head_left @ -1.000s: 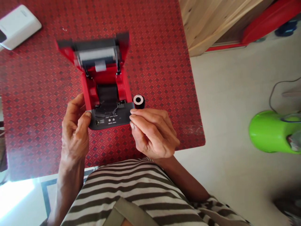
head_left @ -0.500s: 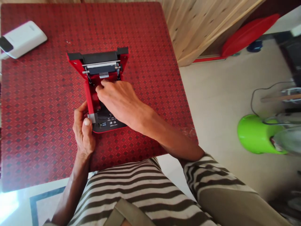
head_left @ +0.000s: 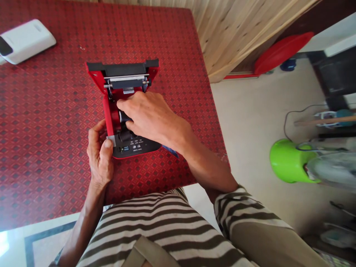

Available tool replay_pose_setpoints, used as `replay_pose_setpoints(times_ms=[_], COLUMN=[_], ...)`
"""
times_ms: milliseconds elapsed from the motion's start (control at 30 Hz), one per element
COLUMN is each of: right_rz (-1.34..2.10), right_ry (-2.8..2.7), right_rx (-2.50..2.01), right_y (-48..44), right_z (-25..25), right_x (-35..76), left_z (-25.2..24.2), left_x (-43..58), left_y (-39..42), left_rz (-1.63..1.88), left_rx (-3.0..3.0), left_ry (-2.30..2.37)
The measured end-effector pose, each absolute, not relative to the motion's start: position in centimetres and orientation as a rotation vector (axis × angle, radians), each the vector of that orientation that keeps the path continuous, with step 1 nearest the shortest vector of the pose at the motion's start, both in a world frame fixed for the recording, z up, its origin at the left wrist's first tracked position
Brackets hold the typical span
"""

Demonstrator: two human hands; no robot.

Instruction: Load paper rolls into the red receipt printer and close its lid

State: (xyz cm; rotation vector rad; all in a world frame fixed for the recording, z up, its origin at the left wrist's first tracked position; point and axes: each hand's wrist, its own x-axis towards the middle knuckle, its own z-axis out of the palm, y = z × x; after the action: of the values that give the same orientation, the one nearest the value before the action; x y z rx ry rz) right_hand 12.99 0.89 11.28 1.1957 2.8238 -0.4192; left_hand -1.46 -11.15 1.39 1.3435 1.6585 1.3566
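Observation:
A red and black portable printer sits on the table with its lid raised, showing a roller and a metal bar. My left hand wraps the printer's left front corner, thumb on top by a small grey patch. Inside the compartment, my right hand pinches a black roll with a pale ring at its end. The back of that hand covers most of the roll and the compartment's right side. A dark blue strip sticks out below my right wrist; what it belongs to is hidden.
A white power bank lies at the table's far left. The red patterned table meets a wooden panel at the back right. On the floor to the right stand a green bucket, a red round object and a cable.
My right hand has opened slightly and shifted right, so the black roll's end now shows between thumb and forefinger. The blue strip has come into sight. My left hand keeps its hold.

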Motion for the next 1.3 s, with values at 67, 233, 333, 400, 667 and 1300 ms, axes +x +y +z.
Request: replay_pose_setpoints(times_ms=[67, 233, 333, 400, 667, 1300], right_rz=[-0.360, -0.775, -1.075, -1.212, -1.250, -1.670], right_ry=[2.878, 3.209, 3.290, 3.332, 2.903, 2.811], right_rx=[1.211, 1.312, 1.644, 1.832, 2.239, 1.576], right_y=[0.4, -0.1, 1.5, 3.1, 5.3, -0.6], right_z=[12.0, 14.4, 13.7, 11.6, 1.0, 1.9], right_x=[13.9, 18.5, 21.4, 22.5, 21.4, 26.9], left_z=[1.4, 1.7, 1.7, 1.7, 1.7, 0.9], left_x=[-1.4, -1.3, -1.2, -1.1, -0.8, -0.6], left_y=[-11.1, -11.2, -11.1, -11.1, -10.9, -10.6], left_rz=[1.364, 1.341, 1.381, 1.410, 1.421, 1.455], left_rx=[1.337, 1.331, 1.306, 1.296, 1.289, 1.284], left_ry=[1.673, 1.703, 1.697, 1.695, 1.725, 1.786])
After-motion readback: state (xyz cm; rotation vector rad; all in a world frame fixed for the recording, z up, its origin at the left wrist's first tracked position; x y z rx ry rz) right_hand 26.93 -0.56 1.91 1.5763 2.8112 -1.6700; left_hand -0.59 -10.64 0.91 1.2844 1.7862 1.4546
